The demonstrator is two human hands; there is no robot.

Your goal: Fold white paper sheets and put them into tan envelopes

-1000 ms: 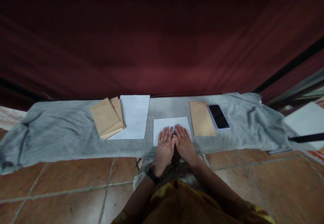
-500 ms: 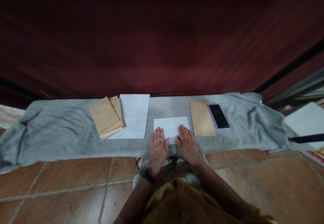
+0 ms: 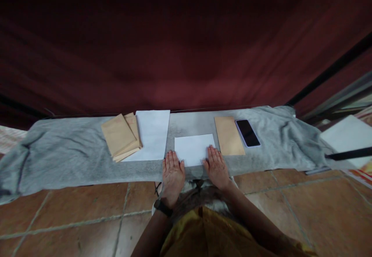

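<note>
A white sheet of paper (image 3: 194, 148), apparently folded to half size, lies flat in front of me on a grey cloth. My left hand (image 3: 173, 172) rests at its near left corner, palm down with the fingers stretched out. At the right end of the paper, my right hand (image 3: 215, 167) lies flat with its fingertips over the edge. Neither hand grips anything. Left of the paper are larger white sheets (image 3: 154, 133), partly covered by several brown envelopes (image 3: 119, 133). A single brown envelope (image 3: 230, 136) lies just right of the folded paper.
A phone (image 3: 248, 133) with a purple edge lies beside the single envelope. The grey cloth (image 3: 66, 152) covers a long narrow bench with wrinkled ends. Behind it hangs a dark red curtain (image 3: 186, 55). Tiled floor (image 3: 87, 218) shows below, and a white board (image 3: 348, 137) stands far right.
My hands were together at the middle of the folded paper and have slid apart. The left went to the left corner, the right to the right end. The paper stays flat.
</note>
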